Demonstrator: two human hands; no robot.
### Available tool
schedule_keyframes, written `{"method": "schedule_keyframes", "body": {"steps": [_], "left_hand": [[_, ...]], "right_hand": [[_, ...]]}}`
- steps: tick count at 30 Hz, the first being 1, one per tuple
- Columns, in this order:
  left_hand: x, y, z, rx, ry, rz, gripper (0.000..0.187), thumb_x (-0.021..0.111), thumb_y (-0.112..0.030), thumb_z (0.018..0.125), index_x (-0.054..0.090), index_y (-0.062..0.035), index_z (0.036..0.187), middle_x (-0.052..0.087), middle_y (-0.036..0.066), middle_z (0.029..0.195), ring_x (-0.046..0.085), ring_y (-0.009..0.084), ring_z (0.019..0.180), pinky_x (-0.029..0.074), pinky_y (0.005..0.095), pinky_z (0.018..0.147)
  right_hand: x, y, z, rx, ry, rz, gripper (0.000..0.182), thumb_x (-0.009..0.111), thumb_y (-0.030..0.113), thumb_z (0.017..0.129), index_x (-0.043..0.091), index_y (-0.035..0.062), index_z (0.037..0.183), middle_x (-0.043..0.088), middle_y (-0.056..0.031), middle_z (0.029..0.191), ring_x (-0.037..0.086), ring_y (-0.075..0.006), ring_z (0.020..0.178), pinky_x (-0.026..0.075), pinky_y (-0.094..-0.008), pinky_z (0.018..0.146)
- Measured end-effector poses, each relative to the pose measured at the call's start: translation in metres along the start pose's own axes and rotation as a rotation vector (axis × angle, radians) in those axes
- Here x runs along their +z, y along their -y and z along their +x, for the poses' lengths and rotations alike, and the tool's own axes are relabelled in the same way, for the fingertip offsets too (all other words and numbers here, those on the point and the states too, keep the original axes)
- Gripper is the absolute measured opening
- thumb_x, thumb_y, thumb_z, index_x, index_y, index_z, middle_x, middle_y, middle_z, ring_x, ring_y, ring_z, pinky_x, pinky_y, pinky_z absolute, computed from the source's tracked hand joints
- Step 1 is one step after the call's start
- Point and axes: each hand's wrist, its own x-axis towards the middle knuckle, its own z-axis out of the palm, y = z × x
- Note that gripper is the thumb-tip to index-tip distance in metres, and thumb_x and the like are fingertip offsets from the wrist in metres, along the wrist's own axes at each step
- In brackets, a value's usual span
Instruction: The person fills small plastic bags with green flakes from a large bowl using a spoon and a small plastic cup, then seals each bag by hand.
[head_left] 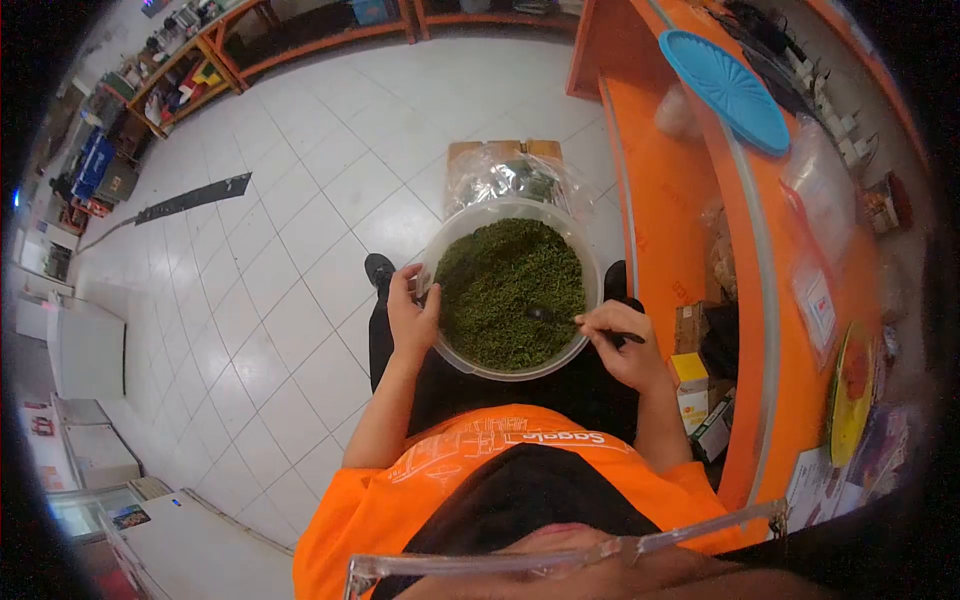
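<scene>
A round, translucent plastic tub (592,240) sits in front of my body, between my legs. Finely chopped dark green leaves (500,280) fill much of it, with a shadowed hollow toward the far side. My left hand (412,318) grips the tub's left rim, thumb at the inner edge and fingers outside. In my right hand (622,345) is a black spoon (540,314), its handle between closed fingers at the tub's right rim. The spoon's bowl rests in the leaves, right of the middle.
Behind the tub, a clear plastic bag (510,170) lies over a cardboard box (545,149). An orange shelf unit (650,190) stands close on my right, with a blue lid (725,90) and a yellow plate (852,395) on top. Small boxes (690,390) fill its lower shelf.
</scene>
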Motion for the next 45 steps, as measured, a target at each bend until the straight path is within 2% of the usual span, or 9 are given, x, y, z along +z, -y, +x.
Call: {"method": "schedule_keyframes", "body": {"steps": [7, 10, 24, 30, 31, 33, 35, 37, 45], "left_hand": [[0.002, 0.002, 0.001, 0.005, 0.002, -0.066, 0.035, 0.063, -0.009, 0.079, 0.053, 0.0003, 0.111, 0.058, 0.013, 0.099, 0.058, 0.0221, 0.085, 0.046, 0.0326, 0.076], [0.002, 0.005, 0.001, 0.018, -0.007, -0.042, 0.035, 0.063, -0.008, 0.079, 0.053, 0.0004, 0.111, 0.059, 0.013, 0.099, 0.058, 0.0215, 0.085, 0.046, 0.032, 0.075], [0.0, 0.013, -0.003, 0.025, 0.02, -0.066, 0.036, 0.059, -0.013, 0.084, 0.049, 0.0019, 0.114, 0.057, 0.013, 0.101, 0.056, 0.0205, 0.089, 0.045, 0.0315, 0.079], [0.004, 0.096, -0.026, -0.007, 0.041, -0.636, 0.082, 0.033, -0.074, 0.083, 0.038, -0.0054, 0.127, 0.044, 0.013, 0.122, 0.042, 0.0231, 0.114, 0.032, 0.0359, 0.099], [-0.001, 0.067, -0.035, -0.205, 0.047, -0.843, 0.074, 0.04, -0.067, 0.086, 0.038, -0.0046, 0.127, 0.046, 0.012, 0.12, 0.043, 0.0223, 0.112, 0.033, 0.0373, 0.098], [-0.016, 0.105, -0.022, -0.173, 0.082, 0.116, 0.053, 0.048, -0.043, 0.091, 0.049, 0.0011, 0.12, 0.053, 0.019, 0.118, 0.046, 0.0311, 0.114, 0.034, 0.0397, 0.098], [-0.027, 0.137, -0.026, -0.34, 0.452, 0.708, 0.064, 0.056, -0.049, 0.082, 0.045, -0.0099, 0.131, 0.034, 0.02, 0.141, 0.029, 0.0366, 0.131, 0.029, 0.0532, 0.103], [-0.022, 0.249, -0.026, -0.401, 0.834, 0.88, 0.071, 0.053, -0.058, 0.08, 0.041, -0.0178, 0.137, 0.009, 0.01, 0.153, 0.007, 0.0385, 0.139, 0.017, 0.0701, 0.1], [-0.023, 0.204, 0.013, -0.331, 0.75, 0.688, 0.047, 0.058, -0.041, 0.079, 0.063, -0.0043, 0.109, 0.051, 0.02, 0.127, 0.043, 0.0291, 0.123, 0.034, 0.0451, 0.101]], "right_hand": [[0.013, 0.0, 0.004, -0.121, 0.225, -0.233, 0.008, 0.062, -0.006, 0.079, 0.06, -0.002, 0.086, 0.062, -0.0105, 0.084, 0.06, -0.0183, 0.072, 0.046, -0.0294, 0.062], [0.01, 0.001, 0.007, -0.011, 0.029, -0.144, 0.01, 0.059, -0.005, 0.076, 0.053, -0.0011, 0.084, 0.056, -0.0155, 0.081, 0.057, -0.0352, 0.08, 0.047, -0.0359, 0.071], [0.012, -0.078, 0.024, 0.341, -0.365, -0.421, 0.025, 0.062, 0.019, 0.085, 0.056, -0.0031, 0.094, 0.056, -0.0176, 0.092, 0.054, -0.0315, 0.085, 0.044, -0.0379, 0.076], [-0.015, -0.062, 0.003, 0.265, -0.703, -0.333, 0.049, 0.058, 0.031, 0.09, 0.047, -0.0012, 0.124, 0.052, -0.0129, 0.099, 0.053, -0.0236, 0.088, 0.043, -0.0358, 0.081], [-0.023, -0.042, -0.002, 0.268, -0.72, -0.349, 0.049, 0.058, 0.031, 0.09, 0.047, -0.0012, 0.124, 0.052, -0.0129, 0.099, 0.053, -0.0236, 0.088, 0.043, -0.0358, 0.081], [-0.041, -0.008, -0.018, 0.044, -0.678, -0.428, 0.048, 0.057, 0.031, 0.089, 0.047, -0.0005, 0.124, 0.05, -0.0142, 0.108, 0.051, -0.0257, 0.092, 0.04, -0.039, 0.086], [-0.066, 0.021, -0.028, -0.014, -0.701, -0.833, 0.047, 0.058, 0.03, 0.088, 0.048, 0.0011, 0.124, 0.048, -0.0151, 0.115, 0.05, -0.0284, 0.099, 0.039, -0.0415, 0.089], [-0.085, 0.044, -0.024, -0.06, -0.701, -1.24, 0.047, 0.059, 0.029, 0.087, 0.048, 0.0026, 0.124, 0.046, -0.016, 0.122, 0.049, -0.0311, 0.105, 0.037, -0.0439, 0.093], [-0.097, 0.059, 0.02, 0.639, -0.695, -1.366, 0.063, 0.067, 0.032, 0.078, 0.042, 0.0085, 0.131, 0.042, -0.0175, 0.133, 0.038, -0.0341, 0.124, 0.029, -0.0619, 0.095]]}}
